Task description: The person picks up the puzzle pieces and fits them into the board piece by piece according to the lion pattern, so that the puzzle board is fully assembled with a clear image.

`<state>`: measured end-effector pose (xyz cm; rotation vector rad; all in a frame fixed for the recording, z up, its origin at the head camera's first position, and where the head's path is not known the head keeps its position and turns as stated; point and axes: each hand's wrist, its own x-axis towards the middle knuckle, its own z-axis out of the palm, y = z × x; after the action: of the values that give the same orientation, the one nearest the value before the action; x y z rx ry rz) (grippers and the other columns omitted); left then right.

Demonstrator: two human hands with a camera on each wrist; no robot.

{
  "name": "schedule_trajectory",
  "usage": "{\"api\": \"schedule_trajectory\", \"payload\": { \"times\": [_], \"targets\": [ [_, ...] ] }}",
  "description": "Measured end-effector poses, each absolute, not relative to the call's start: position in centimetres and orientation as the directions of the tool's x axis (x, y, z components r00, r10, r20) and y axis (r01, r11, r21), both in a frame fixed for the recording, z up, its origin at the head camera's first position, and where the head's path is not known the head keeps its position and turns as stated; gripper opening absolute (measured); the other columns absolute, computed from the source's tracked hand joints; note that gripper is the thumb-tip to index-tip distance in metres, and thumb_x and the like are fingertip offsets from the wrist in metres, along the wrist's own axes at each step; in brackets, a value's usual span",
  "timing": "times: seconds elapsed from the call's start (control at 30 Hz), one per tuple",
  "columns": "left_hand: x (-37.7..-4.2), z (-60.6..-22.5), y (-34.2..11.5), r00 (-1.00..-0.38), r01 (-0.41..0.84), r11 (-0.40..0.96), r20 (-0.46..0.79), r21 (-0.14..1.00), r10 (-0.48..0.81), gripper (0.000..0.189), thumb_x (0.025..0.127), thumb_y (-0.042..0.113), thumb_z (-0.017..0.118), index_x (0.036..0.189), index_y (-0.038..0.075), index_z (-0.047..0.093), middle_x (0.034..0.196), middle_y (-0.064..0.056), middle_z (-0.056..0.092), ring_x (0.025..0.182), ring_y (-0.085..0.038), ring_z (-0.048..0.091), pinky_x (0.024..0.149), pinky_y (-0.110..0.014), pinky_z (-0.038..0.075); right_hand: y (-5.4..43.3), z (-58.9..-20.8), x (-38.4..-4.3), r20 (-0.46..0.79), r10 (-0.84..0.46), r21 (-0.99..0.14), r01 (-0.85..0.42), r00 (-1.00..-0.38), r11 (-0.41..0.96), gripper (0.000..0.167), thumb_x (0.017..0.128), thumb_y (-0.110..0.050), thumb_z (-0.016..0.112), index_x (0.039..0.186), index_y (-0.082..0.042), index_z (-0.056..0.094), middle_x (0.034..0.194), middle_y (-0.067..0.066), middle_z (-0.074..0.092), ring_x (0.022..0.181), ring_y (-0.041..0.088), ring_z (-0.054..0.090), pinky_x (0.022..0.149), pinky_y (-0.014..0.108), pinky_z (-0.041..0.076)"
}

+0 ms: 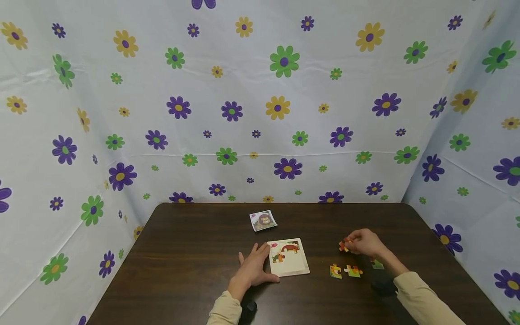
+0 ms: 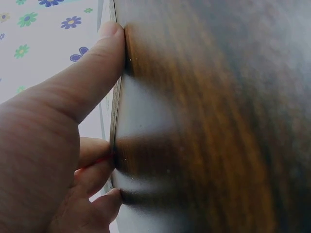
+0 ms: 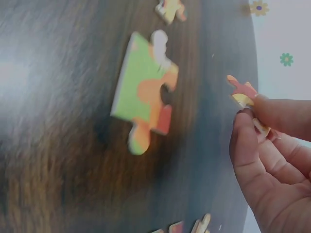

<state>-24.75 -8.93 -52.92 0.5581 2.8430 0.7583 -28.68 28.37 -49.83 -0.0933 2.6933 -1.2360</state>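
Note:
A square puzzle board [image 1: 292, 266] lies flat on the table, with several pieces fitted along its top and left parts. My left hand [image 1: 253, 267] spans the board's left side, fingers at the upper left edge and thumb by the lower left corner. In the left wrist view, the thumb and fingertips of the left hand [image 2: 73, 107] touch down along a thin edge. Right of the board, my right hand [image 1: 365, 242] pinches a red and orange puzzle piece [image 3: 243, 90] between thumb and fingertips. A green and orange puzzle piece [image 3: 131, 82] lies below that hand.
A loose yellow-orange piece [image 1: 335, 271] and a green-orange piece [image 1: 354, 271] lie right of the board. Another green piece [image 1: 377, 264] is partly hidden by the right forearm. Behind the board sits a small lion picture [image 1: 263, 220]. A flowered curtain [image 1: 252, 90] surrounds the table.

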Motion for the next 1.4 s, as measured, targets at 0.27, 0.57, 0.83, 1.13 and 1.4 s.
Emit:
{"api": "schedule_trajectory", "payload": {
  "times": [0.27, 0.57, 0.83, 1.13, 1.4],
  "targets": [
    [-24.7, -52.9, -8.9, -0.920, 0.309, 0.802, -0.052, 0.512, 0.387, 0.096, 0.068, 0.050, 0.082, 0.144, 0.007, 0.042, 0.149, -0.013, 0.039, 0.140, -0.041, 0.026, 0.094, -0.080, 0.010, 26.7, -49.2, -28.9, -0.156, -0.130, -0.833, 0.060, -0.979, 0.550, 0.022, 0.087, -0.011, 0.069, 0.097, 0.008, 0.064, 0.082, 0.009, 0.068, 0.076, 0.029, 0.068, 0.069, 0.040, 0.057],
    [-24.9, -52.8, -8.9, -0.920, 0.313, 0.800, -0.047, 0.512, 0.390, 0.097, 0.068, 0.051, 0.082, 0.145, 0.007, 0.042, 0.150, -0.012, 0.039, 0.140, -0.040, 0.026, 0.094, -0.080, 0.009, 23.9, -48.7, -29.2, -0.117, -0.171, -0.876, 0.020, -0.978, 0.483, 0.021, 0.087, -0.011, 0.069, 0.096, 0.007, 0.065, 0.083, 0.013, 0.069, 0.077, 0.032, 0.067, 0.072, 0.041, 0.056],
    [-25.1, -53.1, -8.9, -0.920, 0.313, 0.796, -0.044, 0.517, 0.390, 0.097, 0.069, 0.050, 0.082, 0.145, 0.008, 0.041, 0.150, -0.012, 0.038, 0.140, -0.040, 0.025, 0.095, -0.080, 0.009, 21.0, -49.0, -29.3, -0.115, -0.205, -0.891, 0.009, -0.972, 0.453, 0.017, 0.086, -0.007, 0.070, 0.094, 0.008, 0.065, 0.079, 0.011, 0.069, 0.072, 0.029, 0.067, 0.070, 0.041, 0.056],
    [-25.0, -53.1, -8.9, -0.920, 0.305, 0.799, -0.056, 0.518, 0.388, 0.097, 0.069, 0.051, 0.082, 0.146, 0.008, 0.041, 0.151, -0.012, 0.037, 0.141, -0.040, 0.024, 0.095, -0.080, 0.008, 17.7, -49.9, -28.7, -0.115, -0.296, -0.900, -0.026, -0.948, 0.435, 0.016, 0.086, -0.007, 0.070, 0.093, 0.007, 0.066, 0.078, 0.013, 0.068, 0.067, 0.020, 0.064, 0.066, 0.037, 0.057],
    [-25.0, -53.0, -9.0, -0.920, 0.296, 0.797, -0.065, 0.526, 0.385, 0.097, 0.070, 0.051, 0.081, 0.146, 0.007, 0.040, 0.151, -0.013, 0.036, 0.140, -0.041, 0.024, 0.095, -0.080, 0.008, 14.9, -50.6, -27.8, -0.125, -0.292, -0.900, -0.015, -0.948, 0.436, 0.016, 0.083, -0.007, 0.072, 0.091, 0.004, 0.065, 0.071, 0.006, 0.066, 0.062, 0.017, 0.062, 0.062, 0.037, 0.056]
  ]
}}
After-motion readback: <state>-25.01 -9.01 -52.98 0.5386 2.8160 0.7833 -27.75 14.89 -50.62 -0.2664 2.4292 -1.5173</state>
